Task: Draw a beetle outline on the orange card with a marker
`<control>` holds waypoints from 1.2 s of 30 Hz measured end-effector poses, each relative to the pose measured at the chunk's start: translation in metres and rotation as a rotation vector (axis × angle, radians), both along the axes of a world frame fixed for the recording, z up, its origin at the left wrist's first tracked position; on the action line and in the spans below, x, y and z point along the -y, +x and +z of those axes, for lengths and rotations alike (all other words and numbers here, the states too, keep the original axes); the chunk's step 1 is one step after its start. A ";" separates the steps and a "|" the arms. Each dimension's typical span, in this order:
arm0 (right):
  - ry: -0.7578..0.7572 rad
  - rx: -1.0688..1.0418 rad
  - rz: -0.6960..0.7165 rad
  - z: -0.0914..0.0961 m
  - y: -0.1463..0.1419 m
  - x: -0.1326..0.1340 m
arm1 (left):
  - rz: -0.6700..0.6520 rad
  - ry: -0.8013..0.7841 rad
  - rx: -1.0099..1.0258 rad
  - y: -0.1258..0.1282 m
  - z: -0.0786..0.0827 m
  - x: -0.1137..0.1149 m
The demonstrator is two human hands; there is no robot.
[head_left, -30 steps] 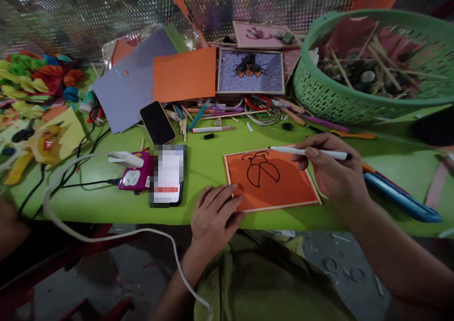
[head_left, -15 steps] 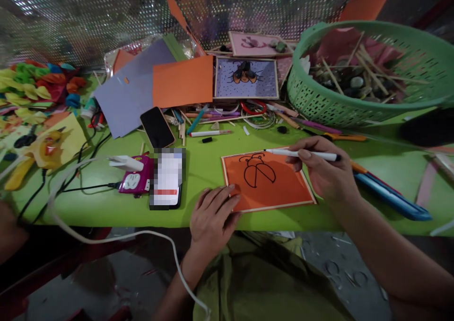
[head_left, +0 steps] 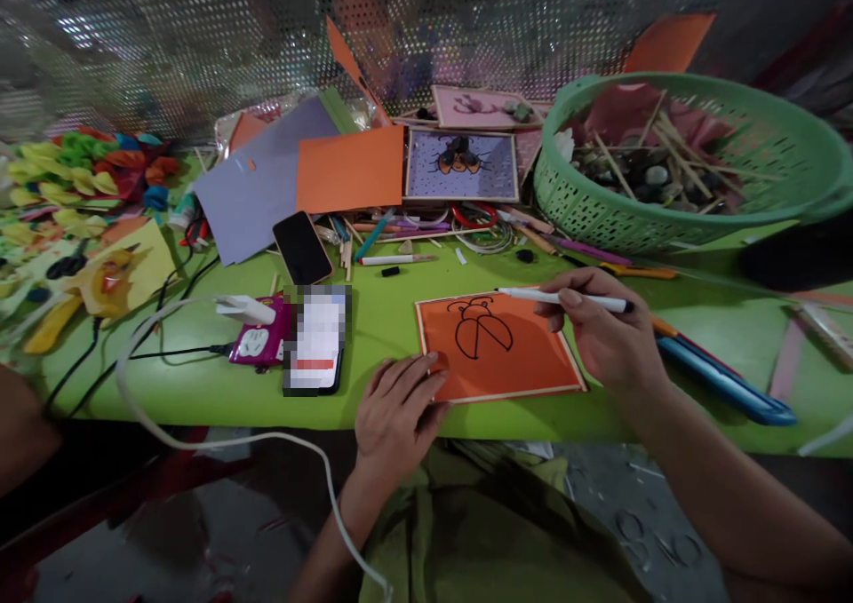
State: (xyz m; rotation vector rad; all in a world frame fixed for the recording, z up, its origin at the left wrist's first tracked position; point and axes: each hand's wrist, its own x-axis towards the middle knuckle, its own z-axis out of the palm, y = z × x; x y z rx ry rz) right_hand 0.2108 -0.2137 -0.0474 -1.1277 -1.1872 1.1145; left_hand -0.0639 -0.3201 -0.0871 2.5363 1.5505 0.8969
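An orange card with a black outline drawing of a beetle lies on the green table in front of me. My left hand rests with fingers flat on the card's near left corner, holding it down. My right hand grips a white marker held level over the card's far right edge. The marker's tip points left, just above the drawing.
A green basket of sticks and stones stands at the back right. Loose paper sheets, a framed beetle picture, pens, two phones, a power strip with cables and blue scissors lie about. Paper flowers fill the left.
The view has tilted slightly. My right hand with the marker has shifted a little left along the card's far edge. My left hand stays on the card's corner.
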 end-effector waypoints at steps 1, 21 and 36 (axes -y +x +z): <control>-0.001 -0.013 -0.003 0.000 0.000 0.000 | -0.001 0.002 0.000 0.000 0.000 0.000; 0.018 -0.041 0.034 -0.003 -0.001 -0.002 | 0.012 0.035 -0.002 -0.001 0.000 0.000; -0.016 -0.064 0.024 -0.004 -0.001 -0.002 | 0.012 0.095 0.026 0.000 -0.002 -0.001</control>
